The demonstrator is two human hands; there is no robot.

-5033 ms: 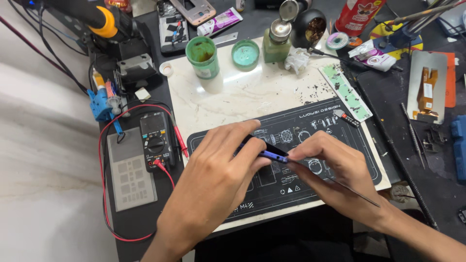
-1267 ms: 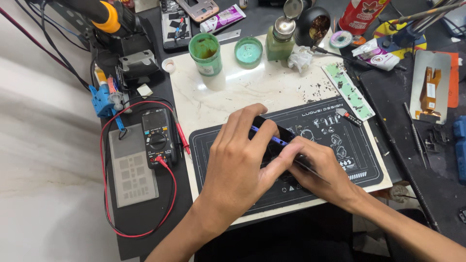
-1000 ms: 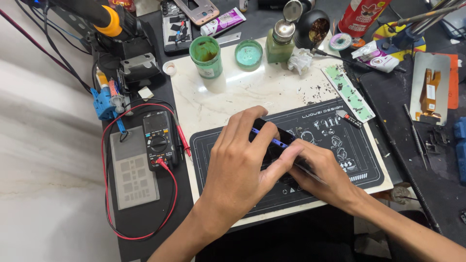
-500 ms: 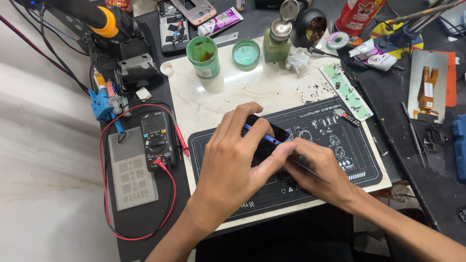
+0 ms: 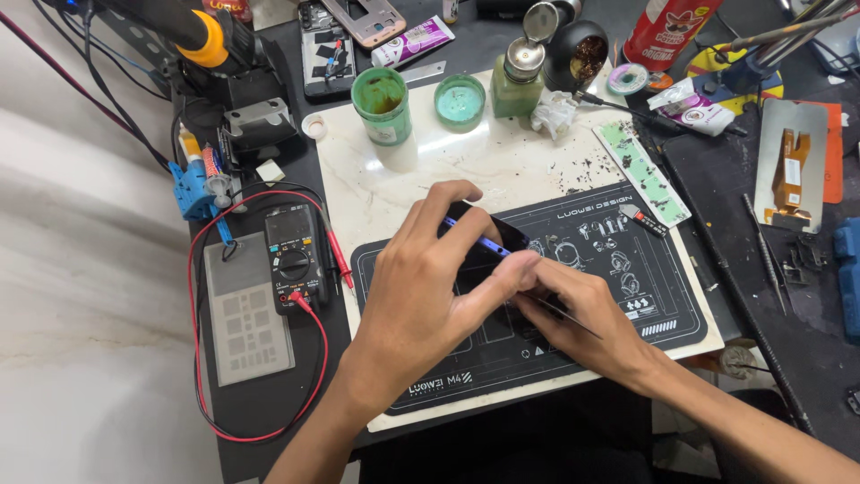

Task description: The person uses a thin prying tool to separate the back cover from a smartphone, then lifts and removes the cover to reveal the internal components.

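left hand [image 5: 430, 287] clamps the dark phone [image 5: 479, 242] edge-up on the black mat [image 5: 627, 296]; right hand [image 5: 573, 314] pinches a thin pry tool [image 5: 560, 309] at its seam, multimeter [image 5: 291, 260] left of both.

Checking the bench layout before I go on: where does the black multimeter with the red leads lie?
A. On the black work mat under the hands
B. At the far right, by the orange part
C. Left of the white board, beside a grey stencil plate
C: the multimeter lies left of the white board, next to the grey stencil plate.
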